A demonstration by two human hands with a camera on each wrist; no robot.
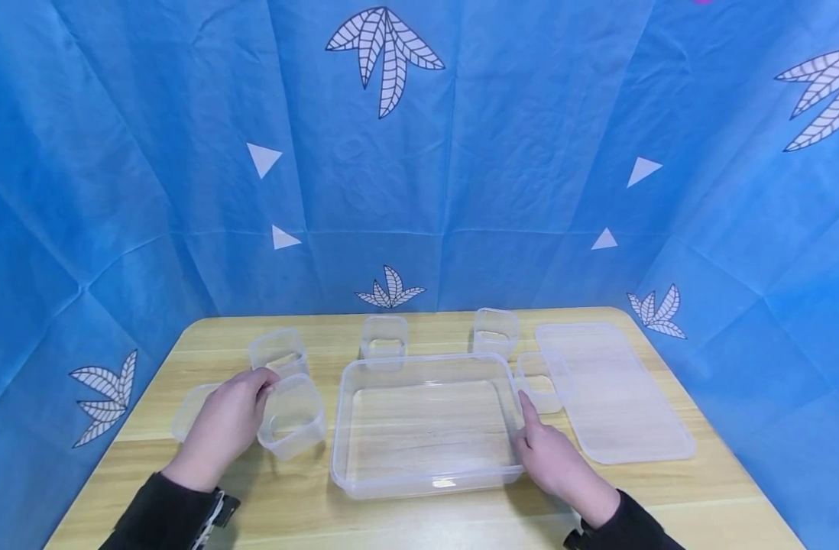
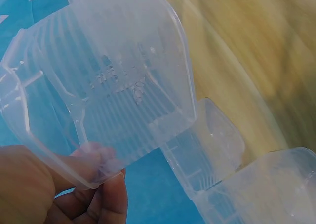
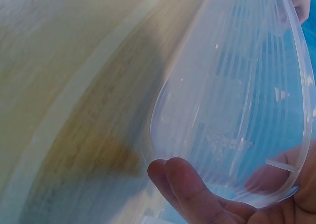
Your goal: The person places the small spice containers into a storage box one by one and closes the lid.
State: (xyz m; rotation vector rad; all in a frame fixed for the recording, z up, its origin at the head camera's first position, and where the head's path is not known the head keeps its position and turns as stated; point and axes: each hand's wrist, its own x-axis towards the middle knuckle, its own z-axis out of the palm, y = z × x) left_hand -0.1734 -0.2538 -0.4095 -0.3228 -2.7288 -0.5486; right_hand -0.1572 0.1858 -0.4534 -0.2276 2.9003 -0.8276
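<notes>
A large, clear rectangular plastic container (image 1: 426,483) sits on the table in the middle of the head view. My right hand (image 1: 553,458) grips its right side, index finger stretched along the rim; in the right wrist view, fingertips (image 3: 185,184) curl against the outer wall of this large container (image 3: 217,120). Left of it, my left hand (image 1: 228,416) pinches the edge of a small clear plastic container (image 1: 292,435), which is tilted. In the left wrist view, thumb and fingers clasp the wall of the small container (image 2: 133,86) near one corner.
More small clear containers stand around: one at the back left (image 1: 278,347), one partly behind my left hand (image 1: 188,418), others at the back middle (image 1: 383,332), back right (image 1: 497,325) and right (image 1: 538,393). A flat translucent lid (image 1: 619,397) lies on the table (image 1: 392,527) at right.
</notes>
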